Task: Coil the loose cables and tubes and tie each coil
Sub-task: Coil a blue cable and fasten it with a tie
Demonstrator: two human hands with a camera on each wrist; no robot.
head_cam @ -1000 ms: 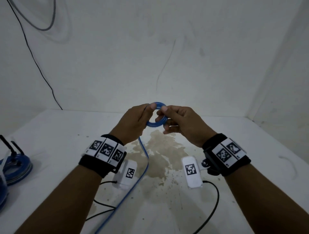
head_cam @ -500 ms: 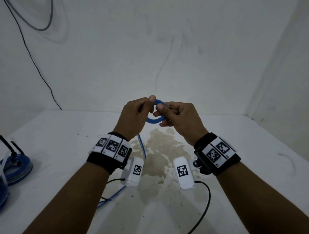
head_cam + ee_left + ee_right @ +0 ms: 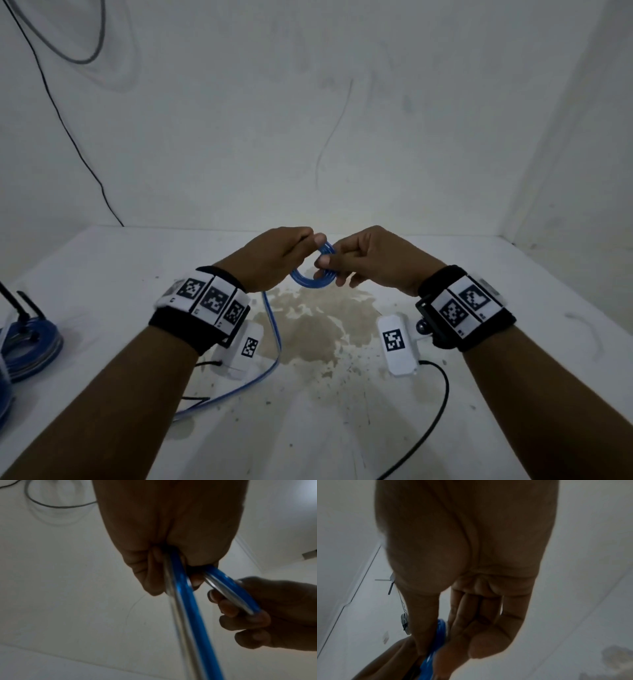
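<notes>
A small coil of blue tube (image 3: 313, 277) hangs in the air between both hands above the stained white table (image 3: 102, 274). My left hand (image 3: 274, 258) grips the coil's left side, fingers curled round the tube (image 3: 176, 577). My right hand (image 3: 356, 260) pinches the coil's right side between thumb and fingers, and the blue coil (image 3: 440, 632) shows there beside the thumb. The tube's loose tail (image 3: 274, 342) drops from the left hand and runs down the table toward the near left.
Finished blue coils (image 3: 29, 342) with black ties lie at the table's left edge. A brown stain (image 3: 322, 325) marks the table's middle. Black camera leads (image 3: 435, 411) trail from both wrists. A thin black wire (image 3: 68, 137) runs down the back wall.
Both hands have dropped a little with the coil and turned it, so the ring now hangs below the fingers. The loose tail has swung out over the table.
</notes>
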